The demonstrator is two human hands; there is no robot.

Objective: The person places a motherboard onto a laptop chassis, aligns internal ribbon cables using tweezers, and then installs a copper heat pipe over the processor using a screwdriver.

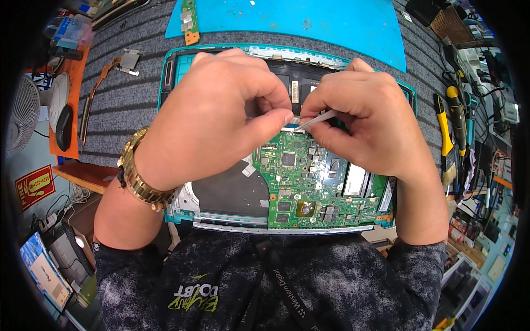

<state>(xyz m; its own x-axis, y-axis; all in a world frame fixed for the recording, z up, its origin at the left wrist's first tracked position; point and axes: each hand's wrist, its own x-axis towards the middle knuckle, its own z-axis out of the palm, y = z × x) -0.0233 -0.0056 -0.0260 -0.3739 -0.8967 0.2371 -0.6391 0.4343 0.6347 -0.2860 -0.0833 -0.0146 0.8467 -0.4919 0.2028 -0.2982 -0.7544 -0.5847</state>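
An opened laptop base [165, 99] with a teal rim lies in front of me, its green circuit board [301, 171] exposed at the near right. At the board's upper edge, my left hand [212, 102] is closed, thumb and index fingertip pinched at a short flat ribbon cable [291, 126] with a blue and white end. From the other side my right hand [364, 107] grips a pair of pale metal tweezers [316, 119], whose tip points down-left at the connector by the cable. My fingers partly hide the cable and the black battery [281, 69] behind.
A blue mat [292, 25] lies beyond the laptop, with a small green board [189, 22] at its left edge. A copper heat pipe [99, 83] rests on the grey ribbed mat at left. Brushes [446, 143] and hand tools stand at right; a fan [22, 113] is far left.
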